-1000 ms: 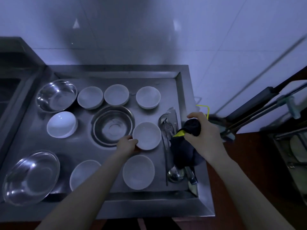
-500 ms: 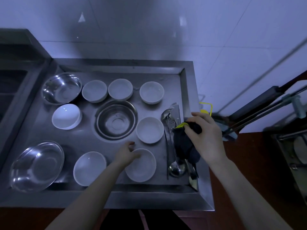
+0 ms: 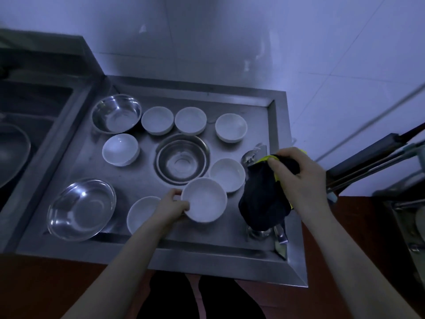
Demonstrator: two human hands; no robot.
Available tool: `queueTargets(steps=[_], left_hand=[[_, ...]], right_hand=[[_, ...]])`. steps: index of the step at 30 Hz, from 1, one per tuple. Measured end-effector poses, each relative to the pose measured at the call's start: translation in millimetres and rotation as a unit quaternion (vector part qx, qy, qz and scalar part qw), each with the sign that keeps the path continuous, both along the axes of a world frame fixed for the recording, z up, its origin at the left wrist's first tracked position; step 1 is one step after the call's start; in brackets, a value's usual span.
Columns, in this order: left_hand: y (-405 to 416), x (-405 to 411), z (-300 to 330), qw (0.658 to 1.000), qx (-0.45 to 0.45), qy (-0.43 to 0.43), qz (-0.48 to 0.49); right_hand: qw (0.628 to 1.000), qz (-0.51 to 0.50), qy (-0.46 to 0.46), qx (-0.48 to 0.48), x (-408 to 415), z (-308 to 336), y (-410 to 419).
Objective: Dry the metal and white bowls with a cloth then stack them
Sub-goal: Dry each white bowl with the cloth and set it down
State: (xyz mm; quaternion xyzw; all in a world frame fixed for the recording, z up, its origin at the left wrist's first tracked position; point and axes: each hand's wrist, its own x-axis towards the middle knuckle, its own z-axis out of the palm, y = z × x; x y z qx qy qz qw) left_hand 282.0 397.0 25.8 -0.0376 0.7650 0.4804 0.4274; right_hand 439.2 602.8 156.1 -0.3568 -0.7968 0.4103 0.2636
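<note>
My left hand (image 3: 170, 206) grips the left rim of a white bowl (image 3: 204, 200), held tilted just above the steel tray (image 3: 230, 256). My right hand (image 3: 299, 178) holds a dark cloth with a yellow edge (image 3: 264, 199) that hangs over the tray's right side. Several other white bowls stand on the tray, one (image 3: 227, 174) right behind the held bowl and one (image 3: 141, 214) partly under my left forearm. Three metal bowls are there too: back left (image 3: 116, 113), centre (image 3: 182, 158) and front left (image 3: 81, 209).
Spoons and other utensils (image 3: 251, 155) lie along the tray's right edge, partly hidden by the cloth. A sink with a pan (image 3: 11, 150) lies to the left. A tiled wall rises behind, and a metal rack (image 3: 372, 166) stands at the right.
My left hand left the middle white bowl, reached the front bowl, gripped its rim and lifted it. My right hand with the cloth stayed at the tray's right side.
</note>
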Motion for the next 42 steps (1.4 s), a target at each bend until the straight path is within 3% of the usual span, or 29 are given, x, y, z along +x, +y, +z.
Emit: queueTargets(steps=[5,8,11,15,18,23,26,29,34,36,39,42], left_hand=[[-10.5,-10.5,53.7,0.982,0.165,-0.031,0.085],[-20.3,-13.5,73.2,0.969,0.234,-0.013,0.076],[-36.5,-20.7,89.7,0.959,0.276,0.008,0.065],[-62.3,-44.8,104.5,0.951,0.295,0.072,0.057],[-81.3,-65.6,110.2,0.946,0.306,0.086,0.068],[-109.4,-108.7,122.3,0.94,0.318,0.079,0.089],[-123.3,-123.0,126.1,0.939,0.317,0.11,0.072],[-131.6,-124.1,126.5,0.937,0.322,0.119,0.06],[-138.4,-124.1,129.7,0.936,0.329,0.108,0.059],[-141.5,-124.2,130.3,0.936,0.33,0.107,0.059],[-142.1,-117.0,130.7,0.933,0.329,0.127,0.072],[-132.5,-109.2,135.7,0.927,0.33,0.136,0.116]], right_hand=[[0.997,0.042,0.04,-0.05,-37.9,15.5,-54.8],[0.998,0.058,0.009,0.039,-58.4,12.0,-88.8],[0.995,0.099,-0.013,0.019,-82.4,17.5,-116.7],[0.954,0.246,-0.17,0.023,-106.9,23.8,-146.8],[0.92,0.272,-0.246,0.135,-117.6,31.4,-163.8],[0.952,0.221,-0.151,0.147,-132.8,31.7,-196.1],[0.932,0.254,-0.169,0.195,-148.6,30.0,-209.0],[0.923,0.317,-0.171,0.133,-165.6,38.0,-219.2],[0.9,0.376,-0.218,-0.046,-184.9,54.1,-220.6],[0.883,0.402,-0.241,0.008,-190.6,52.8,-218.7],[0.857,0.393,-0.262,0.207,-192.7,45.6,-212.1],[0.873,0.3,-0.187,0.336,-179.6,37.4,-203.5]])
